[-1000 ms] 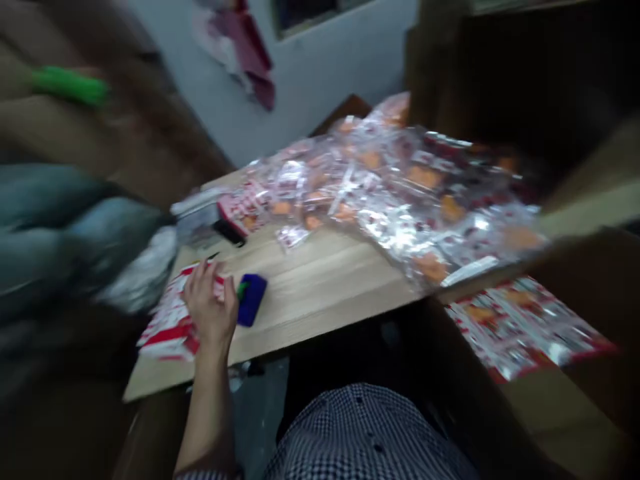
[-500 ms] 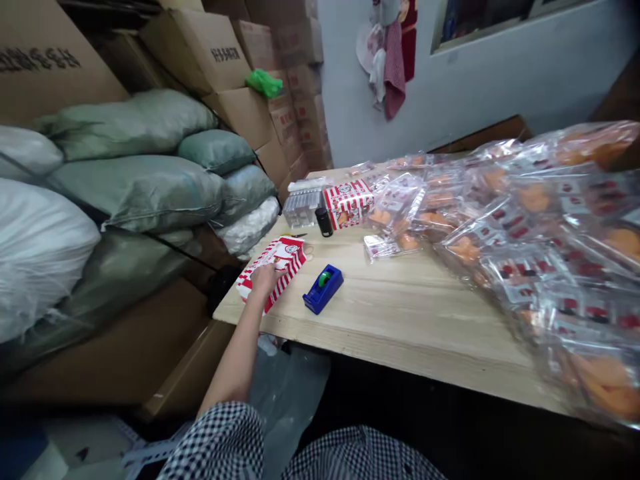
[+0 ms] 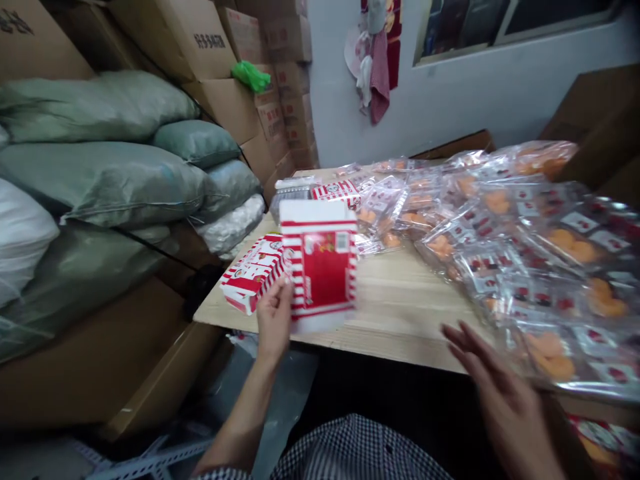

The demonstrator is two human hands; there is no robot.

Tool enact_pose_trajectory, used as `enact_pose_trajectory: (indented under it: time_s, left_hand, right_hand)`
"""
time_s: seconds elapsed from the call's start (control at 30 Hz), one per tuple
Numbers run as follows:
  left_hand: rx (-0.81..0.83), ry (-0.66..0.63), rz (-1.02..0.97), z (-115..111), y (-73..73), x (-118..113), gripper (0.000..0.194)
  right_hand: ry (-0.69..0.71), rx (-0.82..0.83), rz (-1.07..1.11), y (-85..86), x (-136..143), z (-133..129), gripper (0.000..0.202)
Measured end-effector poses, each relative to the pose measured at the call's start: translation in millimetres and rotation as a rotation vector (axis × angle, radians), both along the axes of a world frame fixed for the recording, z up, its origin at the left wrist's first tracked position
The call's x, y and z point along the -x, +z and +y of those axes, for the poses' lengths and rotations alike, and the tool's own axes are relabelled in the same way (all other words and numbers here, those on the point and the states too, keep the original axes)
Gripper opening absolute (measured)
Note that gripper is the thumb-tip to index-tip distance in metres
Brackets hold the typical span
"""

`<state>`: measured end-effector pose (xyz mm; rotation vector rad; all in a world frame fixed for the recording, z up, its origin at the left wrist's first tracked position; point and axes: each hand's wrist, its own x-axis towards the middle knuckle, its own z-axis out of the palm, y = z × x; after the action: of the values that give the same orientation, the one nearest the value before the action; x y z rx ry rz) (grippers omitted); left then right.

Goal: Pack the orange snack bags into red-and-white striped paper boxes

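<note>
My left hand (image 3: 275, 317) is closed on the left edge of a flat, folded red-and-white striped carton (image 3: 325, 267), held upright above the table's front part. The carton has a red panel with a barcode. Behind it to the left, a stack of like striped cartons (image 3: 253, 270) lies on the table. My right hand (image 3: 493, 380), smeared a little by motion, hangs by the front edge at the right with its fingers stretched out and nothing in it. The blue tape dispenser is hidden, apparently behind the held carton.
Many clear bags with orange pieces (image 3: 500, 200) cover the right and back of the wooden table (image 3: 395, 320). A standing striped box (image 3: 333, 191) and clear plastic containers (image 3: 295, 190) are at the back left. Sacks (image 3: 115, 173) and cardboard boxes (image 3: 200, 40) are piled at the left.
My left hand has lifted one flat carton off the stack and brought it right and up. My right hand has come into view at the right. The view has shifted slightly.
</note>
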<state>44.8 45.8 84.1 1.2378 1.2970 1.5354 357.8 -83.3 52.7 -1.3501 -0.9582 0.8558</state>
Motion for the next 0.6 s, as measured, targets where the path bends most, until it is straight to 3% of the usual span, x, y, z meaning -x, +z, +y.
enact_pose_trajectory:
  time_s: [0.07, 0.17, 0.27, 0.4, 0.47, 0.6]
  left_hand:
    - [0.176, -0.219, -0.198, -26.7, -14.7, -32.4, 0.033]
    - [0.326, -0.388, -0.259, -53.7, -34.5, -66.7, 0.045]
    - [0.305, -0.419, -0.098, -65.6, -44.7, -86.4, 0.058]
    - [0.261, -0.459, 0.102, -68.5, -48.9, -100.7, 0.091]
    - [0.274, -0.513, 0.118, -67.8, -49.7, -105.5, 0.093]
    - [0.311, -0.538, 0.073, -66.7, -47.4, -111.1, 0.078]
  right_hand:
    - [0.095, 0.027, 0.166, -8.9, 17.7, 19.0, 0.058]
    - [0.192, 0.067, 0.378, -16.6, 42.3, 33.1, 0.065]
    - [0.108, 0.088, 0.388, -21.5, 55.9, 29.9, 0.068]
    - [0.008, 0.066, 0.343, -28.2, 57.7, 22.6, 0.077]
    - [0.018, 0.078, 0.395, -28.6, 56.7, 22.2, 0.080]
    - [0.000, 0.092, 0.447, -21.6, 56.6, 23.4, 0.082]
